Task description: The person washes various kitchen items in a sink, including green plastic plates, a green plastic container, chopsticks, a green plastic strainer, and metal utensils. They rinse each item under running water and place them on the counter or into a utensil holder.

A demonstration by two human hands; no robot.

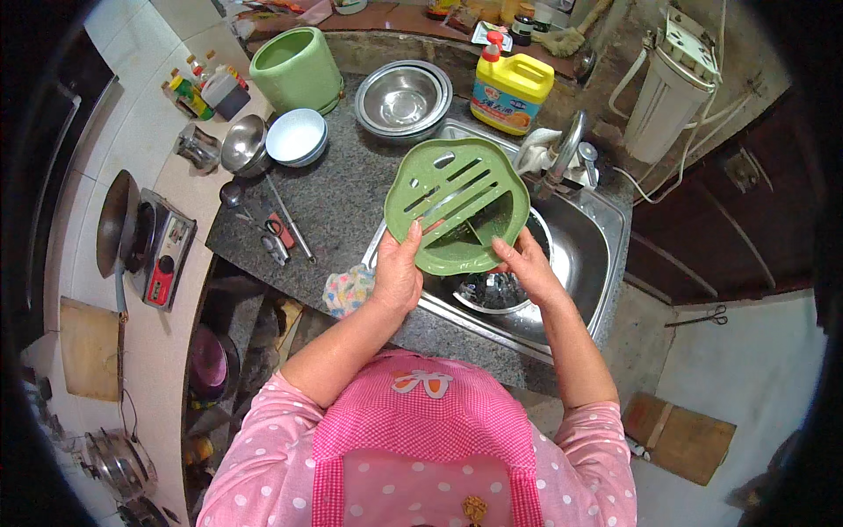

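A green plastic knife-block top (454, 197) with slots, small holes and a larger divided opening is held up over the left side of the steel sink (596, 244). My left hand (398, 270) grips its lower left rim, thumb on the upper side. On its lower right rim is my right hand (527, 263), also with the thumb on top. Wet-looking drops show on the green plastic. Beneath it sits a shiny round metal basin (494, 293) in the sink, partly hidden. A spotted cloth (349, 290) lies on the counter edge beside my left hand.
Behind stand a green plastic container (296, 69), stacked steel basins (403, 99) and a yellow detergent jug (510, 92). The faucet (566, 148) rises at the sink's back. Bowls (296, 138) and utensils (283, 224) lie left, beyond them a portable gas stove (164, 250).
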